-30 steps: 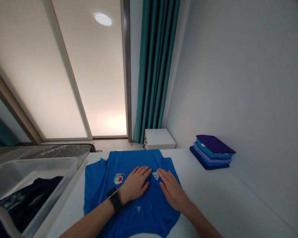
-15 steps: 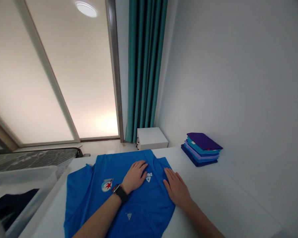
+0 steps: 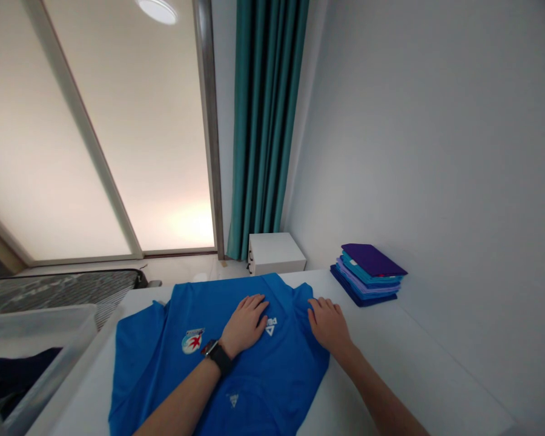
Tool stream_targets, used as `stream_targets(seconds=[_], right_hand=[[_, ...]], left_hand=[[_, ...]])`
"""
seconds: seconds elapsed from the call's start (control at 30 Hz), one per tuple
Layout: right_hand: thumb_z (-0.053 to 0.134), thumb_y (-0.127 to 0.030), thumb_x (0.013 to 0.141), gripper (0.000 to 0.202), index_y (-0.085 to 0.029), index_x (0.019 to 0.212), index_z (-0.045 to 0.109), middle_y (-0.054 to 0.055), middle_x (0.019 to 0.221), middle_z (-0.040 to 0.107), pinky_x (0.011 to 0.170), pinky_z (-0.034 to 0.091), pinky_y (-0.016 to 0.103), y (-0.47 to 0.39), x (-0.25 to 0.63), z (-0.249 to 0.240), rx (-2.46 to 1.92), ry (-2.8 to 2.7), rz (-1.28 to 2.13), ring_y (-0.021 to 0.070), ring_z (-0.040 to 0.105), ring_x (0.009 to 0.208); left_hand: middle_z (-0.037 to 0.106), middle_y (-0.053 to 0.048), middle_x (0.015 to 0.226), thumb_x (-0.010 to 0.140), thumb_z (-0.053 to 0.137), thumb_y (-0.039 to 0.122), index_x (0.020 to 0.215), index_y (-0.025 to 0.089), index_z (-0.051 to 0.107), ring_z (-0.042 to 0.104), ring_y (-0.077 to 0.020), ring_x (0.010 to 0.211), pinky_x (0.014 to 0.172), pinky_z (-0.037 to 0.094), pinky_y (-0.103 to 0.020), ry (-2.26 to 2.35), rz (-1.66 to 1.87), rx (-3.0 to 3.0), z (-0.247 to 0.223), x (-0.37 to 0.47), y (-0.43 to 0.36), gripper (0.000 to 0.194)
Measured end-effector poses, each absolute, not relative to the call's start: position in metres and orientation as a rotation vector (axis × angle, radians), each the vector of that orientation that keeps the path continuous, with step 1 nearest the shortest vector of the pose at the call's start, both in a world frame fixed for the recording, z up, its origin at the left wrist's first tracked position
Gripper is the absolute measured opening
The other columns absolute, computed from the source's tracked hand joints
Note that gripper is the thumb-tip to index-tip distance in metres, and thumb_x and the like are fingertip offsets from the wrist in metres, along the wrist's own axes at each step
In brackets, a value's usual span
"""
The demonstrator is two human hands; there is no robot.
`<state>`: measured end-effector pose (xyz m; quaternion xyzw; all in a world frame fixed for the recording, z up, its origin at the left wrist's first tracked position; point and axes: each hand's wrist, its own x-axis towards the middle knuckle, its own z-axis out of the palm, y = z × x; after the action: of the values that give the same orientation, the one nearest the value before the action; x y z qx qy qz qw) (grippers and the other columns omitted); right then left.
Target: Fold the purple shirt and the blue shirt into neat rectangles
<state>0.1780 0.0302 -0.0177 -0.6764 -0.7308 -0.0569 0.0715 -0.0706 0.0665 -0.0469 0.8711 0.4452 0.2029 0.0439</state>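
A blue T-shirt [image 3: 163, 363] with a round badge and white logos lies spread over the white table, its collar toward me. My left hand [image 3: 244, 327], with a dark watch on the wrist, rests flat on the chest beside a white logo, fingers stretched out. At the shirt's right edge, my right hand [image 3: 330, 327] has its fingers bent onto the sleeve [image 3: 303, 303] and pinches the cloth there. The fingertips of the right hand are partly hidden.
A stack of folded clothes [image 3: 367, 278], purple on top, sits by the wall at the right. On the left is a whitish bin [image 3: 79, 339] holding dark cloth [image 3: 18, 372]. A small white cabinet [image 3: 277, 251] stands beyond the table, near a green curtain [image 3: 266, 133].
My right hand has shifted outward and slightly away from me, its fingers going from flat to bent. The right sleeve is drawn farther out to the right. My left hand has stayed in place.
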Motion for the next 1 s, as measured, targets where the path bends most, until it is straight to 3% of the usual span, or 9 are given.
stream_targets(seconds=[0.17,0.37,0.5,0.63,0.87,1.0], right_hand=[[0.035,-0.028,0.097,0.033,-0.018,0.121,0.057,0.013,0.118,0.058,0.093,0.035,0.037,0.083,0.149,-0.016,-1.952,-2.138,-0.132,0.0257,0.049,0.111],[0.045,-0.032,0.096,0.024,-0.015,0.102,0.061,0.016,0.113,0.061,0.093,0.035,0.037,0.117,0.117,-0.020,-2.010,-2.096,-0.066,0.0278,0.050,0.113],[0.029,-0.028,0.102,0.030,-0.018,0.115,0.054,0.009,0.103,0.068,0.081,0.040,0.028,0.129,0.119,-0.019,-2.026,-2.044,-0.009,0.0189,0.062,0.096],[0.023,-0.023,0.102,0.036,-0.019,0.132,0.043,0.010,0.094,0.071,0.070,0.041,0.030,0.128,0.143,-0.011,-2.142,-1.905,-0.034,0.0216,0.068,0.083],[0.029,-0.017,0.096,0.038,-0.021,0.128,0.049,0.011,0.094,0.072,0.073,0.041,0.032,0.099,0.167,-0.016,-2.271,-1.799,-0.137,0.0234,0.068,0.082],[0.034,-0.019,0.095,0.033,-0.019,0.121,0.054,0.010,0.098,0.072,0.086,0.038,0.035,0.089,0.164,-0.030,-2.112,-1.917,-0.150,0.0226,0.066,0.089]], left_hand=[[0.054,-0.009,0.139,0.093,0.045,0.030,0.129,0.022,0.057,0.046,-0.0254,0.131,0.111,0.033,-0.047,1.355,0.617,2.656,-0.049,-0.071,0.068,0.038],[0.053,-0.009,0.140,0.093,0.046,0.028,0.129,0.021,0.056,0.045,-0.0245,0.132,0.112,0.032,-0.046,1.367,0.574,2.659,-0.046,-0.070,0.067,0.038],[0.054,-0.009,0.139,0.093,0.045,0.026,0.128,0.021,0.056,0.046,-0.0236,0.131,0.113,0.033,-0.045,1.370,0.578,2.650,-0.044,-0.070,0.065,0.037],[0.054,-0.009,0.140,0.095,0.043,0.028,0.129,0.021,0.055,0.046,-0.0234,0.131,0.114,0.030,-0.047,1.399,0.603,2.646,-0.045,-0.070,0.064,0.038],[0.050,-0.009,0.145,0.096,0.041,0.032,0.134,0.022,0.053,0.044,-0.0250,0.134,0.114,0.029,-0.050,1.476,0.571,2.662,-0.046,-0.068,0.061,0.041],[0.048,-0.008,0.146,0.096,0.041,0.033,0.136,0.022,0.051,0.042,-0.0246,0.136,0.114,0.028,-0.050,1.468,0.537,2.671,-0.046,-0.068,0.061,0.043]])
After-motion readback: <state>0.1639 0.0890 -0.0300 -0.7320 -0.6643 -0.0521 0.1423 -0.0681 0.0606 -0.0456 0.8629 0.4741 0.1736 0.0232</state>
